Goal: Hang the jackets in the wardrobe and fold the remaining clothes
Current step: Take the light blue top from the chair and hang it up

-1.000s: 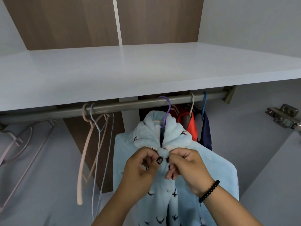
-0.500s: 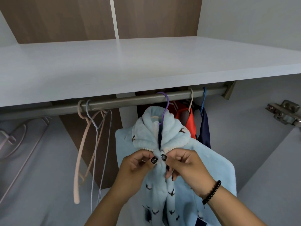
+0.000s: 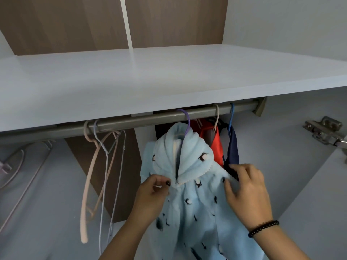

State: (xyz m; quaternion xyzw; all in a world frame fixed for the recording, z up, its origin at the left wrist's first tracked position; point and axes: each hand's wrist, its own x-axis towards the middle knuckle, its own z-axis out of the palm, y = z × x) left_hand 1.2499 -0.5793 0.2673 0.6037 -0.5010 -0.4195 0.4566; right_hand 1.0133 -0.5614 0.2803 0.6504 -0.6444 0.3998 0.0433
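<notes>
A fluffy light-blue jacket (image 3: pixel 195 201) with small dark bird marks hangs on a purple hanger (image 3: pixel 186 119) from the metal rail (image 3: pixel 142 120). My left hand (image 3: pixel 153 196) pinches the jacket's front just below the collar, on the left side. My right hand (image 3: pixel 246 192) is on the jacket's right shoulder, its fingers spread over the fabric and reaching behind the edge. Behind the blue jacket hang a red garment (image 3: pixel 216 145) and a navy garment (image 3: pixel 232 152) on their own hangers.
Several bare hangers (image 3: pixel 97 166) dangle from the rail to the left. A wide white shelf (image 3: pixel 150 77) sits right above the rail. A metal door hinge (image 3: pixel 324 132) sticks out at the right, by the wardrobe's white side wall.
My hands were together at the collar's top button. My right hand has since slid out to the jacket's right shoulder, while the left stays near the collar.
</notes>
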